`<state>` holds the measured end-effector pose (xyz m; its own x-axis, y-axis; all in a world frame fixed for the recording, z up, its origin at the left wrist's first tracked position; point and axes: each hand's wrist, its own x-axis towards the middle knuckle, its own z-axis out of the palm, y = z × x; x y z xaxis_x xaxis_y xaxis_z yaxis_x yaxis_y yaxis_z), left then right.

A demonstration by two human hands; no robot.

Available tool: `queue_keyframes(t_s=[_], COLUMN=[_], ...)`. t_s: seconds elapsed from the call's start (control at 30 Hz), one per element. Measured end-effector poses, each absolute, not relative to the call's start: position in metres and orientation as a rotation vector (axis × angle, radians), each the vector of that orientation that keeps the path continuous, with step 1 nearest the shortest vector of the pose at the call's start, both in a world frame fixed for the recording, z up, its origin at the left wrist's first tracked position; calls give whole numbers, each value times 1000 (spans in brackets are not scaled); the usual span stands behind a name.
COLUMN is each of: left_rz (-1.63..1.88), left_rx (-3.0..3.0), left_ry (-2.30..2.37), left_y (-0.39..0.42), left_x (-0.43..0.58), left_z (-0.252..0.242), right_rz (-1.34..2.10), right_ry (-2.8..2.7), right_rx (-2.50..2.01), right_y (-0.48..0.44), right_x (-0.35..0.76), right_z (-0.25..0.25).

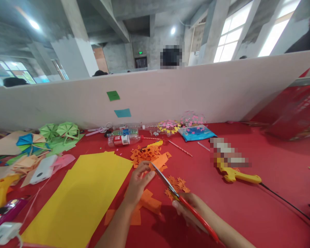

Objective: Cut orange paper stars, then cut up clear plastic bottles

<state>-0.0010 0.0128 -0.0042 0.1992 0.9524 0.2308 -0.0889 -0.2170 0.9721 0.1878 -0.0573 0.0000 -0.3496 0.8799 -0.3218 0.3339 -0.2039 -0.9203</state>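
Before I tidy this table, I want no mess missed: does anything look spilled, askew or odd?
The red-labelled bottle lies on its side behind the orange scraps, though no spill shows. The yellow sheets are stacked unevenly, edges out of line.

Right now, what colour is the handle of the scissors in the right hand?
Red scissors handle; shows best in the head view.

no text legible. marks too small or blurred on red-labelled bottle (122, 140), blue-labelled bottle (126, 132), blue packet (198, 133); lit green sign (140, 52) over dark doorway (141, 62), lettering unreadable.
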Motion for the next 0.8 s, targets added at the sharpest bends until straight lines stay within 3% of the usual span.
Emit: queue_keyframes(t_s=[0.8], left_rz=[1498], left_rx=[1003], left_ry=[759], left_y=[15], left_x=[-14], left_z=[8], right_rz=[1442], right_ry=[-1770], right_rx=[-1361], right_y=[-57], right_x=[194], right_z=[-8])
